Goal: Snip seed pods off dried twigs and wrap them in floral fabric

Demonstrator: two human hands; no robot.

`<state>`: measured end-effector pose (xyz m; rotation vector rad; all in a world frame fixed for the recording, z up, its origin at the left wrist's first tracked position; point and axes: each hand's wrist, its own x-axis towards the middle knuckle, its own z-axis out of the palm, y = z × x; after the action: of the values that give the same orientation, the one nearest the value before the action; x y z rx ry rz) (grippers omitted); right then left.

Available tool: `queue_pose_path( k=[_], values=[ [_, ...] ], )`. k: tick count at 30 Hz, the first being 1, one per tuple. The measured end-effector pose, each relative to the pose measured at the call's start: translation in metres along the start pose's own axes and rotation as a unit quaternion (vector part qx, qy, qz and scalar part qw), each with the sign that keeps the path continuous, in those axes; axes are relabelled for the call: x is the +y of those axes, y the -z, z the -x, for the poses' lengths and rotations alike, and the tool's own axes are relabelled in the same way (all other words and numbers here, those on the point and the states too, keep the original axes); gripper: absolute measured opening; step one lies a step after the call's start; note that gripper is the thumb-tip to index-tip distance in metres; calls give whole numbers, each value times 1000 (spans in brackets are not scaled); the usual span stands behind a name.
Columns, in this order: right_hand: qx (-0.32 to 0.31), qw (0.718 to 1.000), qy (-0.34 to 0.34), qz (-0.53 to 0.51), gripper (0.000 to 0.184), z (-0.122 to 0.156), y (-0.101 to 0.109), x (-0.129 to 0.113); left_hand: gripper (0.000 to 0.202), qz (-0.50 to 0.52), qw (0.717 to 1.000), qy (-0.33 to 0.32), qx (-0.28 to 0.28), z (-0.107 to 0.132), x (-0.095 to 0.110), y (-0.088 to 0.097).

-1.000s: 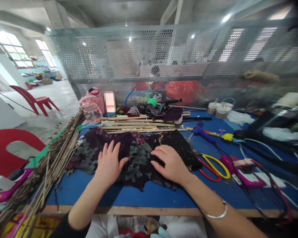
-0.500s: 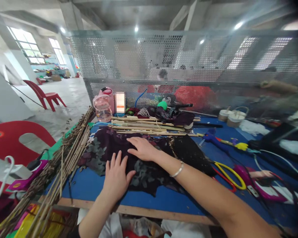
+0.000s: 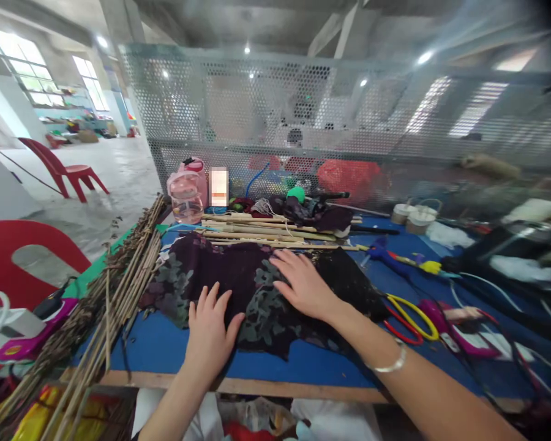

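A dark fabric piece with a grey floral print (image 3: 232, 269) lies spread on the blue tabletop (image 3: 275, 369). Flat on its front left part rests my left hand (image 3: 211, 331), fingers spread, holding nothing. My right hand (image 3: 305, 285) lies on the right part of the cloth with its fingers stretched out, also holding nothing. Under and beside the cloth's right side is a black, speckled sheet (image 3: 349, 278). Scissors with yellow and red handles (image 3: 416, 318) lie right of it, their blades hidden.
Thin bamboo sticks (image 3: 257, 231) lie behind the cloth. Bundled dried stalks (image 3: 119, 288) run along the left edge. A clear water jug (image 3: 187, 199) stands at the back left. Cables and a purple-and-white power strip (image 3: 477, 343) are on the right. A perforated metal screen (image 3: 266, 110) closes the back.
My right hand has slid to the right across the cloth, uncovering its middle. My left hand stays on the cloth nearly in place. The whole view has shifted slightly.
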<state>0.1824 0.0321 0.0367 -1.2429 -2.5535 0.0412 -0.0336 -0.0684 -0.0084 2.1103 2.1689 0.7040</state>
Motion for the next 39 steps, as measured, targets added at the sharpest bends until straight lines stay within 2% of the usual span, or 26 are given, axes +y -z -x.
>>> queue_pose_path(
  k=[3, 4, 6, 8, 9, 12, 15, 18, 21, 24, 28, 30, 33, 39],
  values=[
    [28, 993, -100, 51, 48, 49, 12, 36, 31, 78, 996, -36, 33, -4, 25, 12],
    [11, 991, -118, 63, 52, 62, 13, 47, 29, 107, 992, -65, 22, -9, 39, 15],
    [-35, 989, -126, 68, 67, 82, 11, 65, 24, 151, 979, -129, -35, -23, 72, 16],
    [-73, 989, -118, 58, 81, 92, 10, 74, 26, 142, 967, -192, -94, -42, 104, 9],
    [-85, 988, -116, 50, 86, 95, 10, 76, 29, 126, 963, -214, -106, -52, 117, 2],
    [-106, 987, -120, 28, 91, 95, 13, 74, 33, 41, 955, -245, -165, -74, 138, -22],
    [-98, 988, -121, 20, 92, 92, 13, 71, 27, 28, 951, -237, -198, -83, 131, -41],
    [-53, 990, -130, 29, 92, 88, 6, 70, 23, 102, 951, -232, -176, -82, 115, -50],
    [-12, 989, -139, 42, 70, 85, -1, 72, 21, 161, 940, -252, -165, -81, 104, -53],
    [2, 990, -139, 28, 49, 85, -1, 76, 20, 196, 930, -263, -165, -81, 102, -52],
    [47, 986, -155, -40, 36, 86, -1, 84, 17, 209, 927, -259, -170, -78, 105, -50],
    [109, 973, -188, -78, 37, 85, -3, 88, 17, 205, 929, -258, -169, -76, 106, -50],
    [200, 938, -254, -125, 37, 82, -6, 92, 17, 202, 929, -263, -164, -74, 106, -50],
    [329, 860, -331, -204, 29, 81, -9, 93, 15, 203, 936, -236, -162, -71, 106, -52]
  ],
)
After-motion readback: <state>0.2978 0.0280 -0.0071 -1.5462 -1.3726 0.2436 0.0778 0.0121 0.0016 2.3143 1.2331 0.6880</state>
